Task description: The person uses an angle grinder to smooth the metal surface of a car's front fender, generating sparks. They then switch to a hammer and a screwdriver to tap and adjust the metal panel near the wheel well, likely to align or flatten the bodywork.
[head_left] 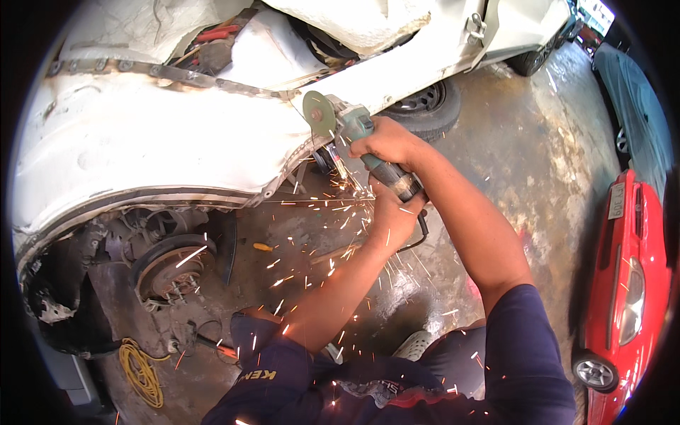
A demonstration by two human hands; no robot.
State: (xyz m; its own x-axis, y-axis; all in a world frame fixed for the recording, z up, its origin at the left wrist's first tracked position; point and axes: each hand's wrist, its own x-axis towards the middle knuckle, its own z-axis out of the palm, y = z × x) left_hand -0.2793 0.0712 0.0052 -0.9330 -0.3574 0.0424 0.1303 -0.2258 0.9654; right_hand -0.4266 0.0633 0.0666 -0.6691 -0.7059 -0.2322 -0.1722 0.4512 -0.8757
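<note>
The angle grinder (387,172) slanted across the right-hand end of the white car panel (184,138), where the arch edge curved up toward the sill, well above the floor (496,170). Both bare grips were closed around it: the right grip (388,139) wrapped the casing behind the gear head, the left grip (394,216) its rear end, beside the black cord (423,228).

Kickback looked the chief danger; a twist of the wrists or a pinch at the panel's corner could bind the disc (319,113) and throw the tool toward the forearms. Whether the disc touched metal was hard to tell. Sparks (343,202) sprayed over the uncovered left forearm and the dark shirt (528,347), so burnt skin or singed cloth seemed possible. Stray ones could also mark the yellow cable (142,372), coiled on the floor below the wheel arch.

The disc was thin, round and matt green, the casing teal and dark grey. The panel was smooth sheet metal with a scorched, scalloped flange along its upper edge and a rolled lip round the arch. Below sat a rusty, drum-shaped hub (170,273); the floor was blotchy, with a dull sheen.
</note>
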